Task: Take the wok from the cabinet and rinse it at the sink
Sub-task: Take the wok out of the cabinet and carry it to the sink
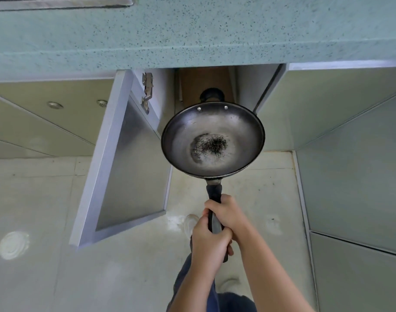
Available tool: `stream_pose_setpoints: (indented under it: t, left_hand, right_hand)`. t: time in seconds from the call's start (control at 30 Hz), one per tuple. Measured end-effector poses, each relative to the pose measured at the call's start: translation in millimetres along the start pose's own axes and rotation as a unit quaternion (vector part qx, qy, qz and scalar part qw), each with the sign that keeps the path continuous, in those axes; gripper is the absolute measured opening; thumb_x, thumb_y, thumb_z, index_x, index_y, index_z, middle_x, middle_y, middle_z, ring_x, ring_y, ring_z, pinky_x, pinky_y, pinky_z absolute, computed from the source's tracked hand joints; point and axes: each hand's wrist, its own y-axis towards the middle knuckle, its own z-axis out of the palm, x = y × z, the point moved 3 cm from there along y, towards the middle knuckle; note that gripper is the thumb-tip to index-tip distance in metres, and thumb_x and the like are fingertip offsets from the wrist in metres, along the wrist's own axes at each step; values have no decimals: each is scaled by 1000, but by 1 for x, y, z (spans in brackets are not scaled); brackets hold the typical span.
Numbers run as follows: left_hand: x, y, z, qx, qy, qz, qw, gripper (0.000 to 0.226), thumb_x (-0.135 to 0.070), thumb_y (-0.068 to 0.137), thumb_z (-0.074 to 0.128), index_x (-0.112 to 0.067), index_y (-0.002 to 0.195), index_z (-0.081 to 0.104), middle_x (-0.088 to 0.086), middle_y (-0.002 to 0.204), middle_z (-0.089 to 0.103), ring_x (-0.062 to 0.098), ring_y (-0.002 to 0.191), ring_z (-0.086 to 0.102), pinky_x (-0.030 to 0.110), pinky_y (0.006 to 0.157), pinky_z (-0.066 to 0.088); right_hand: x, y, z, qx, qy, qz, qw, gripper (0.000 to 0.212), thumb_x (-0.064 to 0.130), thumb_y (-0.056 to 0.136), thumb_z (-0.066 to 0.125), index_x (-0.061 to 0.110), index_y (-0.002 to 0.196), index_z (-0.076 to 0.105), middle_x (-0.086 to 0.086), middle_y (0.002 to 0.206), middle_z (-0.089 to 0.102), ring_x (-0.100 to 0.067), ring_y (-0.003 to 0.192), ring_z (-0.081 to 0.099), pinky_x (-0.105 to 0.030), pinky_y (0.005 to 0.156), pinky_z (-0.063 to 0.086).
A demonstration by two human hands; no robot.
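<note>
A dark metal wok [233, 136] with a burnt black patch at its centre hangs level in the air in front of the open cabinet [206, 79]. Its long black handle points toward me, and a small loop handle sits on its far rim. My right hand [226, 212] grips the handle nearer the bowl. My left hand [209, 242] wraps the handle's end just behind it. Both hands touch each other. No sink is in view.
The cabinet door [129, 163] stands swung open to the left of the wok, with a metal hinge near its top. A speckled green countertop [192, 32] overhangs above. Closed cabinet fronts lie left and right. Below are the pale tiled floor and my legs and shoes.
</note>
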Motion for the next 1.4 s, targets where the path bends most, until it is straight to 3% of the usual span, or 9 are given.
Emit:
stream_pose_setpoints:
  t: [0.2,0.33,0.5,0.57,0.77,0.87,0.97,1.1,1.4]
  left_hand:
    - [28,-50,7,8,8,13,1000,38,2,71,50,-9,106,58,0,43,56,13,29,46,19,34,36]
    - [43,-87,14,7,23,29,999,35,2,73,52,-17,101,60,2,49,57,13,29,47,19,32,34]
    - [67,-134,28,11,26,41,999,51,-1,75,57,-35,113,55,4,58,61,13,30,48,22,35,38]
    - [72,-151,31,17,24,48,998,55,-3,75,58,-49,104,51,2,55,60,13,31,48,21,35,38]
    - [77,-203,41,29,46,82,995,60,-6,73,59,-52,107,40,8,60,61,9,28,47,16,32,35]
    - [76,-224,45,44,63,111,991,61,-8,70,59,-63,91,41,2,53,61,10,28,48,18,33,36]
    - [75,-243,49,53,88,130,986,59,-16,67,59,-68,89,40,-3,42,59,10,28,49,21,34,37]
    - [70,-266,55,59,103,137,983,57,-27,60,57,-77,82,39,-7,41,59,13,30,50,26,37,40]
    - [39,-305,81,115,97,193,970,57,-4,73,57,-55,98,49,-5,41,56,9,26,44,15,30,32]
  right_hand:
    - [-30,-49,-6,-12,11,-23,1000,27,3,81,52,12,55,53,7,43,57,-9,45,53,-19,46,42]
    - [-52,-85,-15,-26,29,-34,999,23,4,81,53,12,60,52,9,38,57,-2,37,53,-14,39,43]
    - [-77,-131,-28,-60,14,-50,997,17,4,77,56,8,62,50,0,49,58,-13,47,55,-25,49,45]
    - [-81,-148,-34,-82,-4,-63,995,20,7,76,58,10,60,46,-4,55,51,-18,53,48,-26,49,39]
    - [-87,-201,-52,-106,-9,-101,989,24,7,75,55,15,52,54,7,42,62,-10,47,56,-20,51,46]
    - [-89,-225,-61,-116,6,-107,987,27,5,76,54,15,51,53,9,42,63,-2,41,55,-14,48,45]
    - [-90,-246,-67,-132,23,-111,985,15,8,76,55,0,63,56,-6,59,64,-17,56,57,-27,60,46]
    - [-85,-273,-76,-148,39,-121,981,25,11,77,55,-13,83,56,-20,75,57,-24,67,51,-38,66,45]
    - [-63,-318,-114,-185,56,-155,969,16,8,77,54,-8,78,60,-4,62,66,-17,56,57,-27,60,47]
